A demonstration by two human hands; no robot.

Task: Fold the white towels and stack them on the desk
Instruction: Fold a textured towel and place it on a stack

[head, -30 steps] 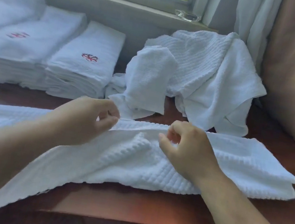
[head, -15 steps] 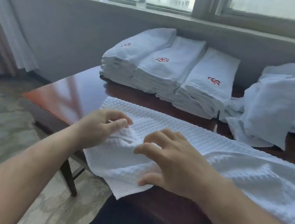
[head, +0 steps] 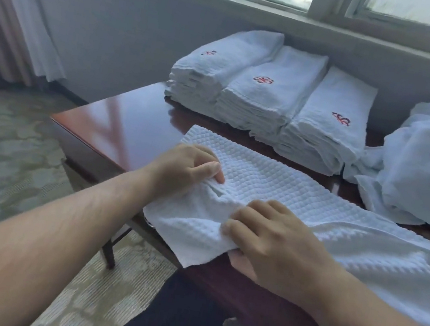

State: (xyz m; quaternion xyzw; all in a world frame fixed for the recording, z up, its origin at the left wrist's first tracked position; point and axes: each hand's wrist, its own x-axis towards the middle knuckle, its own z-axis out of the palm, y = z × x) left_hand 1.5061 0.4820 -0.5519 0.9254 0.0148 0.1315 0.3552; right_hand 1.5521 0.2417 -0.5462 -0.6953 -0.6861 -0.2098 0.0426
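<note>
Since half a second ago, both hands have closed on the waffle towel [head: 276, 179]: the left hand [head: 187, 169] pinches a raised fold between thumb and curled fingers, and the right hand [head: 268, 243] grips the near edge, thumb tucked beneath. That towel lies across the desk [head: 130, 120] under the fingers, one corner overhanging. Beyond the fingertips sit three folded stacks [head: 273, 98], with a loose towel pile [head: 421, 163] further right.

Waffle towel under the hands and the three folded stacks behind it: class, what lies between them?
In the head view, only a strip of bare dark desk separates the waffle towel from the folded stacks.
</note>
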